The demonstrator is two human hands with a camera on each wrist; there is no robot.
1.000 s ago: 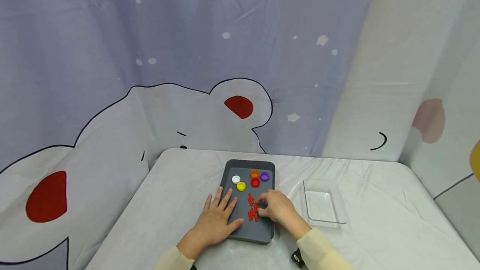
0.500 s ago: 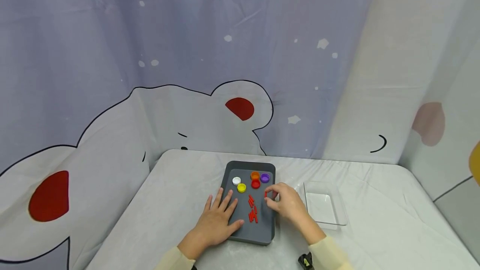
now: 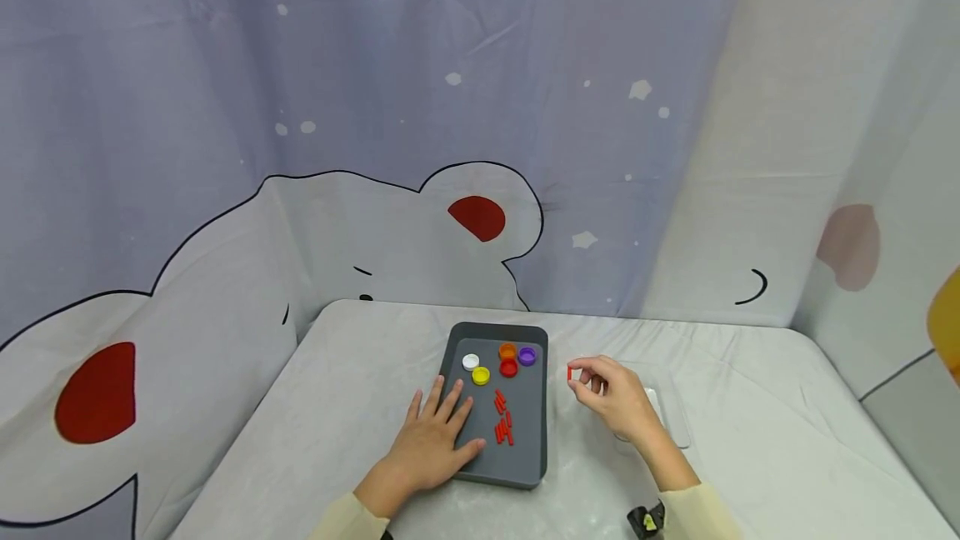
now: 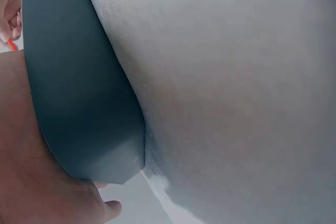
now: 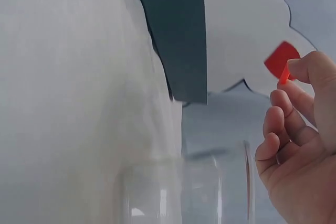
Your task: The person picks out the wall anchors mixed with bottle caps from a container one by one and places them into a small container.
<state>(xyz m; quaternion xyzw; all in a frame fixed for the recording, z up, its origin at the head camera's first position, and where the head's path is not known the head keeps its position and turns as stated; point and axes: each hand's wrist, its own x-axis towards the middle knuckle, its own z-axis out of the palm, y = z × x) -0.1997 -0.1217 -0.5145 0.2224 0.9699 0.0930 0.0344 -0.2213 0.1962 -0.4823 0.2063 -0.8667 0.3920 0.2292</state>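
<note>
A red stick point(image 3: 569, 373) is pinched by the right hand point(image 3: 612, 397) between thumb and finger, just right of the grey tray point(image 3: 528, 452); the left hand point(image 3: 429, 446), fingers spread, rests on the tray's left side.

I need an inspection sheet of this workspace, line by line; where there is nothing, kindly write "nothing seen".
Surface: table covered in white, creased.
Job's things: grey tray with loose red sticks and white, yellow, orange, red and purple round pieces; clear container right of it, partly hidden.
Clutter: nothing seen.
Left grip: hand spread over the tray's left side.
Right grip: hand pinching one red stick beyond the tray's right edge.
Cables: nothing seen.
Surroundings: printed fabric behind the table.
</note>
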